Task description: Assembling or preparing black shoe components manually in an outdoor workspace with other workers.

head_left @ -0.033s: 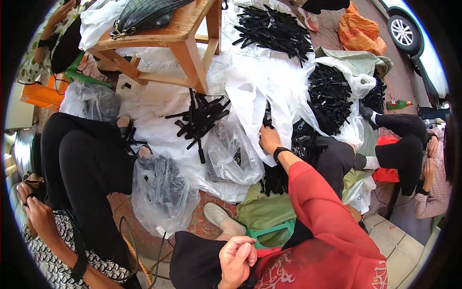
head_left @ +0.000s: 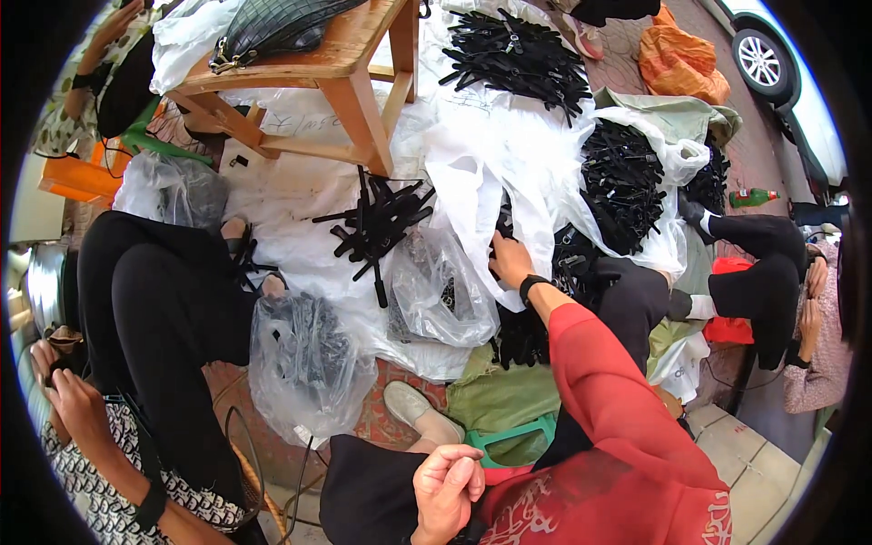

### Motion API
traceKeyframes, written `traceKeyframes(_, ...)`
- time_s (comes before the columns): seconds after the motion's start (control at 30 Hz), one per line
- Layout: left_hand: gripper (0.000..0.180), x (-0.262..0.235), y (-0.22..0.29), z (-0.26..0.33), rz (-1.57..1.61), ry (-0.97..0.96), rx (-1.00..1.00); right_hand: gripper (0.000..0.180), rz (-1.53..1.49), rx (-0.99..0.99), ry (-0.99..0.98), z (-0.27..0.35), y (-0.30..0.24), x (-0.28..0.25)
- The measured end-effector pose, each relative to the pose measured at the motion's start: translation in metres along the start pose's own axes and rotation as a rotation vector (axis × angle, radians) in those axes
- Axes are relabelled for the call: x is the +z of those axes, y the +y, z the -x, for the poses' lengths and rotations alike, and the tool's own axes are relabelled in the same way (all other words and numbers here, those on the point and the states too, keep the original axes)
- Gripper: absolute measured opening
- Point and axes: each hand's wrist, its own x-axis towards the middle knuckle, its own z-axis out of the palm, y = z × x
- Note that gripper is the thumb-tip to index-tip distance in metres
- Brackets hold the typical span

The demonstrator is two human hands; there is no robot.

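Observation:
My right hand (head_left: 512, 261) reaches forward to the opening of a white plastic bag (head_left: 468, 195), touching black straps (head_left: 505, 218) there. Its fingertips are partly hidden against the dark pieces, so their grip does not show. Close to my body, my left hand (head_left: 445, 490) is closed, fingers curled and thumb pressed against them; whatever it may hold is too small to make out. Left of the white bag lie a clear plastic bag (head_left: 442, 304) with small metal pieces and a loose heap of black straps (head_left: 377, 218).
A wooden stool (head_left: 363, 113) bearing a black handbag (head_left: 277, 32) stands on the white sheet (head_left: 282, 200). More strap piles (head_left: 518, 59) lie beyond, some in an open bag (head_left: 627, 182). Co-workers sit left and right; one works with both hands (head_left: 77, 409). A green stool (head_left: 518, 442) is beside me.
My right hand has shifted very slightly at the bag's opening. The co-worker's hands at the left have moved a little. My left hand stays where it was.

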Motion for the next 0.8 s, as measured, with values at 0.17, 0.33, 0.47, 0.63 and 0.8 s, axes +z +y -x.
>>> traceKeyframes(0.17,0.014,-0.007,-0.007,-0.004,0.072,-0.172,0.025,0.044,-0.446,0.022,0.264,0.001,0.038,-0.002)
traceKeyframes(0.33,0.012,-0.003,-0.01,-0.008,-0.03,-0.108,0.038,0.03,-0.993,0.17,0.057,0.013,0.046,-0.011)
traceKeyframes(0.47,0.012,0.007,-0.016,-0.009,-0.056,-0.127,0.039,0.026,-1.127,0.172,0.027,0.022,0.041,-0.024)
traceKeyframes(0.63,0.012,0.014,-0.024,-0.012,-0.082,-0.128,0.039,0.029,-0.807,0.098,0.08,0.036,0.032,-0.036)
traceKeyframes(0.8,0.011,0.02,-0.028,-0.017,-0.111,-0.139,0.016,0.03,-0.92,0.002,0.058,0.028,0.048,-0.028)
